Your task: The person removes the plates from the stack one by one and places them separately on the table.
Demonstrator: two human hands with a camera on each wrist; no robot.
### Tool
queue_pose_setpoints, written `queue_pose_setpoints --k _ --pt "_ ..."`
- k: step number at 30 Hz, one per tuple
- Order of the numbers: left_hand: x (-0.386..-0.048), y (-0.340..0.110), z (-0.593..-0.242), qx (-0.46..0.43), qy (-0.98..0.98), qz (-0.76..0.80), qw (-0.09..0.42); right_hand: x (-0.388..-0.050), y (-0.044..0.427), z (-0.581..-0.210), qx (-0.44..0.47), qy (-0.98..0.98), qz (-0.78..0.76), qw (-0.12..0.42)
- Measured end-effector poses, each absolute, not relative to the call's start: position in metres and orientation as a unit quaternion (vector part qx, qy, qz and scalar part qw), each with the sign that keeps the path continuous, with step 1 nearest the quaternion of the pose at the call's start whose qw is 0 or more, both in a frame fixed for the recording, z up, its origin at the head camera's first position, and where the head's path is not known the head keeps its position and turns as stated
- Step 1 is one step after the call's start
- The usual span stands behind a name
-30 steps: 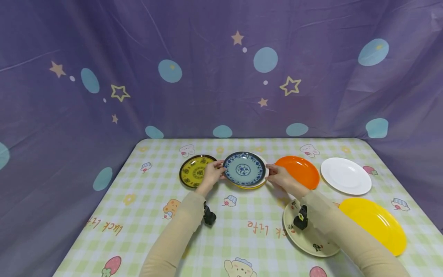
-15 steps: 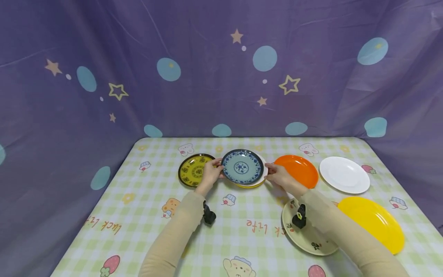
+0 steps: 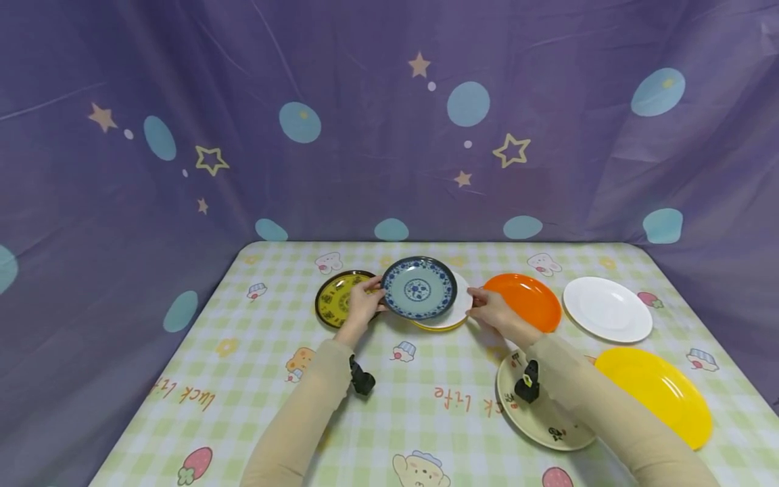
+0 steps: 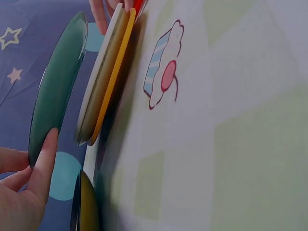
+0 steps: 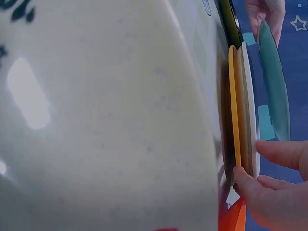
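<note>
One blue-patterned plate (image 3: 420,289), head view, far centre: the left hand (image 3: 362,306) pinches its left rim; hold level. Left wrist view: it clears the white plate (image 4: 98,72); avoid contact. Right wrist view: the right hand (image 5: 279,204) pinches that and the yellow plate (image 5: 235,106); steady both.

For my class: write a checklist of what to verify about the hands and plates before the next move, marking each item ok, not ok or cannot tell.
1. Left hand has the blue-patterned plate by its rim: ok.
2. Blue-patterned plate is clear of the stacked white plate: ok, both wrist views show a gap.
3. Right hand steadies the stacked white plate and the yellow plate under it: ok, thumb and fingers are at their edges.
4. Olive plate is fully visible from the head view: not ok, the left hand covers part.
5. Stack rests on the tablecloth: cannot tell, its underside is hidden.
</note>
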State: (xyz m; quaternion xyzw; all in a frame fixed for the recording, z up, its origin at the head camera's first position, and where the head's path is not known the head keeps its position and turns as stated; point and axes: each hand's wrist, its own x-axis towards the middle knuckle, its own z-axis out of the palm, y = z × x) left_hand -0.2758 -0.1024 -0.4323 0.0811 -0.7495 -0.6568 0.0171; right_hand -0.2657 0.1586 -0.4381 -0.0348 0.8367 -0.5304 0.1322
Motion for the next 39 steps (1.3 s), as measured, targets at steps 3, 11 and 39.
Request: queue_pose_setpoints --k 3,11,39 --pt "-0.274 -0.106 -0.431 0.085 -0.75 -0.656 0.021 -0.266 0.158 -0.439 -0.031 0.842 -0.522 0.132" --pt "-0.271 -0.117 -0.429 0.098 -0.738 -0.667 0.029 -0.266 0.158 -0.439 -0.026 0.841 -0.525 0.129" --pt "-0.258 -0.173 -0.42 0.111 -0.72 -0.681 0.073 -0.266 0.156 -0.435 -0.004 0.844 -0.517 0.144"
